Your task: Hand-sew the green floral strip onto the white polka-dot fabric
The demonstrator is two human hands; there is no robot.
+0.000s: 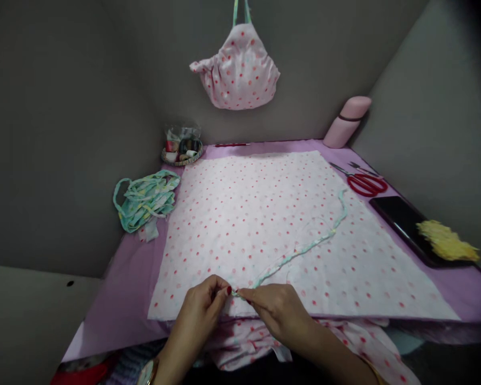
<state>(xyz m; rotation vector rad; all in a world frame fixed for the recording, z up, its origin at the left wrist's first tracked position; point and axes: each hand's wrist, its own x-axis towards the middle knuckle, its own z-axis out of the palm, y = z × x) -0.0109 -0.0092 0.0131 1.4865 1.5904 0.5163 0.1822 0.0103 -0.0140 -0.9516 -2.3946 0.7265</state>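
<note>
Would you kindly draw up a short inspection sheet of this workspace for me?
surface: lilac cloth covers the table; a pink polka-dot fabric sheet lies spread flat on it.
job's things: a thin mint fabric strip curves across the sheet.
clutter: basket of thread spools, mint patterned fabric bundle, red-handled scissors, black device, yellow fringe, pink bottle.
grippers: left hand and right hand both pinch the strip's end at the sheet's near edge.
cables: nothing seen.
surroundings: grey walls; a pink polka-dot garment hangs on the back wall.
</note>
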